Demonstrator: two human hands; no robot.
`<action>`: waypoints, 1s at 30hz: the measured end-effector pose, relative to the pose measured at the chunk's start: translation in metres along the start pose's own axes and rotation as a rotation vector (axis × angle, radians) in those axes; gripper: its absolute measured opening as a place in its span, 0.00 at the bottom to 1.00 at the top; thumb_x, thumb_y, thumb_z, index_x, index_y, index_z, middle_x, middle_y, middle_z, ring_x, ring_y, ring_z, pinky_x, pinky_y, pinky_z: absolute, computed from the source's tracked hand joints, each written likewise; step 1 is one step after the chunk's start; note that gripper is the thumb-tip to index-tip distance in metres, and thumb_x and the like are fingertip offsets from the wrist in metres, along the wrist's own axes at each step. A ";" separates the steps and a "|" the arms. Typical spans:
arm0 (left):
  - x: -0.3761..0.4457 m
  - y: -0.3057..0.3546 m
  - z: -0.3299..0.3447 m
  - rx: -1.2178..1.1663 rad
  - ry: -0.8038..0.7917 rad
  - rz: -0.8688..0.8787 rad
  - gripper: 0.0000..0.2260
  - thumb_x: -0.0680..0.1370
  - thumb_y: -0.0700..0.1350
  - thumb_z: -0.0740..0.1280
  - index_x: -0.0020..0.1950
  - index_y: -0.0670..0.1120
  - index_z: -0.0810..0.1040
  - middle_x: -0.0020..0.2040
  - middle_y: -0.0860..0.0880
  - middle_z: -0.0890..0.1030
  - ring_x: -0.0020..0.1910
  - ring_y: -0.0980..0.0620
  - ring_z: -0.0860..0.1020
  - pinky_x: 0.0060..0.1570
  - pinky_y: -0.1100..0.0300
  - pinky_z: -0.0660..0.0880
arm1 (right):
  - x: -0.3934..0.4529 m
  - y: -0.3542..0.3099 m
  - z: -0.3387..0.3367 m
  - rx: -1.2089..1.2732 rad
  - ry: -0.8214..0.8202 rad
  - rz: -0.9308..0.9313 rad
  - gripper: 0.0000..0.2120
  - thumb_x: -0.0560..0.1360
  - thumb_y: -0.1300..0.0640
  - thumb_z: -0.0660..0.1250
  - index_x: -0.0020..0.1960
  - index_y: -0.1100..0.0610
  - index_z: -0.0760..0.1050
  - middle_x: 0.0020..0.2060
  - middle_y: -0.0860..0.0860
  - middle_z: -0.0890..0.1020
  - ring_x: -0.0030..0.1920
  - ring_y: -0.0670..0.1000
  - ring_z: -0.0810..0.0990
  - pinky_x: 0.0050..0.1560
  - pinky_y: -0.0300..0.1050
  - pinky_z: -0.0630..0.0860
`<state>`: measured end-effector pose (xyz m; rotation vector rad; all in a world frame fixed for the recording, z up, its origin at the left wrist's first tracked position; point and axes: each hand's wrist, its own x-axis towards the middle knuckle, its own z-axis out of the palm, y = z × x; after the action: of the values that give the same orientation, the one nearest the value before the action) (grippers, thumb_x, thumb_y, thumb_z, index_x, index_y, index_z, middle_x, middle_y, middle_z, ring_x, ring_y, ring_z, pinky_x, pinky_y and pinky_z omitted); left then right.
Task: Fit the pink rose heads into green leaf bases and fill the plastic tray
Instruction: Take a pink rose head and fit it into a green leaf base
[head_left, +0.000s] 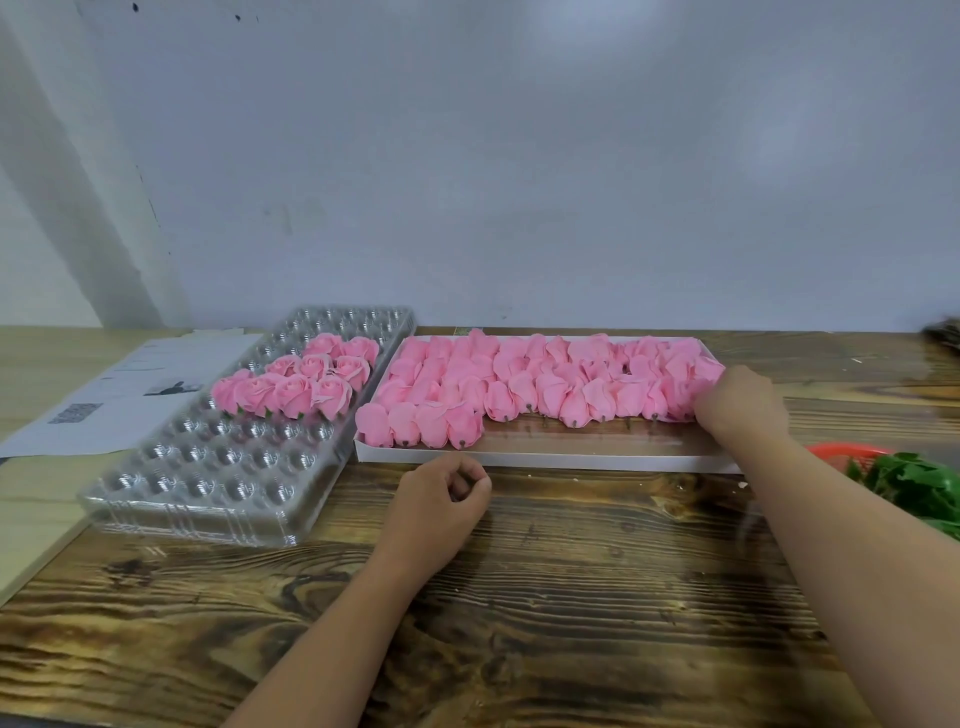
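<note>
A clear plastic tray (208, 483) with round cups lies at the left; several finished pink roses (296, 387) fill part of its far half. A white cardboard box (545, 457) in the middle holds several loose pink rose heads (519, 384) lying in rows. My right hand (737, 400) reaches into the box's right end, fingers on a rose head there; the grip itself is hidden. My left hand (441, 493) rests on the wooden table in front of the box, fingers loosely curled, holding nothing I can see. Green leaf bases (914, 483) lie in a red basket at the right edge.
Printed paper sheets (119, 395) lie left of the plastic tray. The red basket (841, 449) sits just right of the box. A dark object (945, 335) shows at the far right edge. A grey wall stands behind the table (571, 597).
</note>
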<state>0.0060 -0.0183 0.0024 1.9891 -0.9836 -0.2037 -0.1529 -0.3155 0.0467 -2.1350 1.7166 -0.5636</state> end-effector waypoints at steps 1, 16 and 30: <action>0.000 0.000 0.000 0.000 0.001 -0.002 0.06 0.78 0.46 0.71 0.42 0.54 0.80 0.34 0.53 0.81 0.36 0.54 0.78 0.39 0.58 0.76 | 0.001 0.000 0.000 -0.003 0.003 0.003 0.09 0.78 0.60 0.60 0.52 0.64 0.74 0.52 0.64 0.79 0.45 0.62 0.75 0.44 0.50 0.71; 0.000 0.001 -0.001 0.015 0.001 -0.005 0.05 0.78 0.47 0.72 0.42 0.55 0.80 0.33 0.55 0.80 0.34 0.59 0.77 0.40 0.58 0.76 | 0.007 0.003 0.005 0.016 0.024 0.023 0.12 0.76 0.58 0.63 0.55 0.65 0.75 0.52 0.64 0.80 0.51 0.65 0.79 0.43 0.49 0.71; -0.001 0.002 -0.001 0.011 -0.003 0.004 0.04 0.79 0.47 0.71 0.43 0.53 0.81 0.35 0.53 0.81 0.37 0.55 0.79 0.39 0.59 0.76 | 0.010 -0.001 0.008 0.047 0.010 0.027 0.08 0.76 0.58 0.64 0.49 0.63 0.73 0.53 0.65 0.79 0.53 0.66 0.79 0.45 0.49 0.71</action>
<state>0.0048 -0.0173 0.0042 1.9971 -0.9925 -0.1996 -0.1458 -0.3253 0.0412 -2.0776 1.7179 -0.6023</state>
